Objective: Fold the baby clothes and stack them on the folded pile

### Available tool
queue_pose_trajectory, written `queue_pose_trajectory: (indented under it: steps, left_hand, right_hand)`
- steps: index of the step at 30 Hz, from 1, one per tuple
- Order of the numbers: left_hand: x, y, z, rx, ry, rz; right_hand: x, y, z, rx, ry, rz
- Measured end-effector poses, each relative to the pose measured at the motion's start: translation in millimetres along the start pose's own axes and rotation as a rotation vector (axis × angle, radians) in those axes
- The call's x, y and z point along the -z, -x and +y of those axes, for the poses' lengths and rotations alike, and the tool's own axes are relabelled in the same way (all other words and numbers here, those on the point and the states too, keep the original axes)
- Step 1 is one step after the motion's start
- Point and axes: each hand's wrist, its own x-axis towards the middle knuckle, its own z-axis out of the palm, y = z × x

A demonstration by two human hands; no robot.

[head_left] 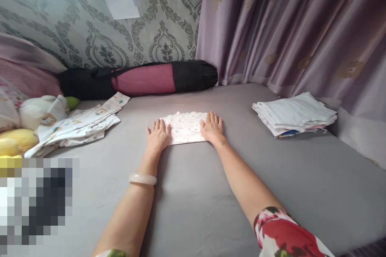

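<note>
A folded white cloth garment with a small pastel print lies flat on the grey bed sheet. My left hand rests palm down on its left end, fingers spread. On the right end lies my right hand, also flat with the fingers apart. Neither hand grips the cloth. Parts of both ends are hidden under my palms.
At the right sits a stack of folded clothes. Loose printed clothes lie at the left beside plush toys. A black and pink long bag lies along the wall, and a purple curtain hangs at the right.
</note>
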Motion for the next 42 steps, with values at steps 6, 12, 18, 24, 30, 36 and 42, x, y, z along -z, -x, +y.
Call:
queue_pose_trajectory:
  steps: [6, 12, 18, 24, 30, 36, 42]
  left_hand:
    - [3.6, -3, -4, 0.043, 0.064, 0.059]
    - [3.6, -5, -15, 0.013, 0.06, 0.034]
    - [0.9, -5, -16, -0.001, 0.049, -0.019]
    - [2.3, -7, -16, 0.008, 0.038, -0.043]
    - [3.4, -4, -3, -0.052, -0.011, 0.129]
    - [-4.5, 2, 10, -0.172, -0.065, 0.097]
    - [-7.5, 1, 8, -0.183, -0.087, 0.067]
  right_hand:
    - [6, -1, 3, -0.056, -0.021, 0.022]
    - [7, -2, 11, -0.118, -0.051, -0.011]
    - [6, -2, 11, -0.135, -0.052, -0.028]
    - [11, -1, 9, -0.141, -0.026, -0.048]
    - [12, -1, -2, 0.023, -0.002, 0.077]
    - [3, 0, -4, 0.047, -0.035, 0.015]
    - [0, 1, -2, 0.045, -0.032, 0.014]
